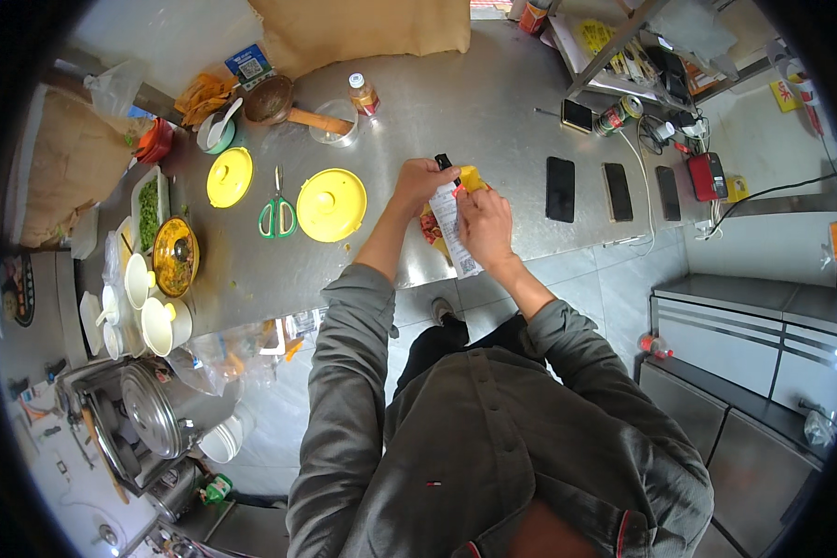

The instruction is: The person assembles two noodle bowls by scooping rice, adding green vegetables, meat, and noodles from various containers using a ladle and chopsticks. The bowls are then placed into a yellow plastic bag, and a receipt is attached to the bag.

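Note:
Near the table's front edge, my left hand (417, 189) is closed around a small black tool (445, 166) that looks like a stapler. Its tip sits at the top of a long white printed receipt (450, 237). My right hand (486, 223) is closed too, its fingers pinching the receipt's side against a yellow and red bag (471, 177). The receipt hangs down over the bag's front, toward the table edge. What lies under my right fingers is hidden.
Left on the steel table (418, 102) are yellow lids (333, 205), green-handled scissors (277, 216), a bowl of food (175, 256) and white cups (166, 325). Dark phones (560, 189) lie at right, below a metal rack. A wooden-handled pan (270, 100) and a bottle (363, 95) stand behind.

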A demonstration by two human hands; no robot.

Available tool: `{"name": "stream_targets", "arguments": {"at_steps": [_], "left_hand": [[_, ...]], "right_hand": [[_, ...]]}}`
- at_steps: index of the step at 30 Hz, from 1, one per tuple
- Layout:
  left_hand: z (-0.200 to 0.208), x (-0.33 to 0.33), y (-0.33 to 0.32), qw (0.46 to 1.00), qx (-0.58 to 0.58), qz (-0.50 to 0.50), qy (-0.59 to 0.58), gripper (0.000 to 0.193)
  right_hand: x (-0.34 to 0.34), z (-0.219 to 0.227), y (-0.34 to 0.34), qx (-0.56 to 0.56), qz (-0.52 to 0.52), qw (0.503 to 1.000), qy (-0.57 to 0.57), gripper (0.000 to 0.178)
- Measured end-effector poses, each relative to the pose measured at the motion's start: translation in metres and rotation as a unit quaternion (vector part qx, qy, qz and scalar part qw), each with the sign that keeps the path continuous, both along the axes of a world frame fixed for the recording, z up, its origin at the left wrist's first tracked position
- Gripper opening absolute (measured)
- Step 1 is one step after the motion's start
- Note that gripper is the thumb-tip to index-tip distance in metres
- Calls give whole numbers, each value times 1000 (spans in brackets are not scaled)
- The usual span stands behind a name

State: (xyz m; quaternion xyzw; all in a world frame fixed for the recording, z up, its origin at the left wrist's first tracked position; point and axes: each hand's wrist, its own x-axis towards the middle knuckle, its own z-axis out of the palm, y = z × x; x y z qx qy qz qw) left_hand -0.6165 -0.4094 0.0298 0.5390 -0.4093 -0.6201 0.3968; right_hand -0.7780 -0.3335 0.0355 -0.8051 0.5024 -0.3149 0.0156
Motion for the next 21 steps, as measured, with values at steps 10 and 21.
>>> {"name": "stream_targets", "arguments": {"at_steps": [10, 21], "left_hand": [[21, -6, 15, 911, -303, -111, -257, 39], [83, -35, -6, 746, -491, -171, -416, 35]], "right_hand": [[-57, 5, -27, 211, 114, 962, -133, 50], [-76, 45, -106, 293, 183, 938, 41, 16]]}}
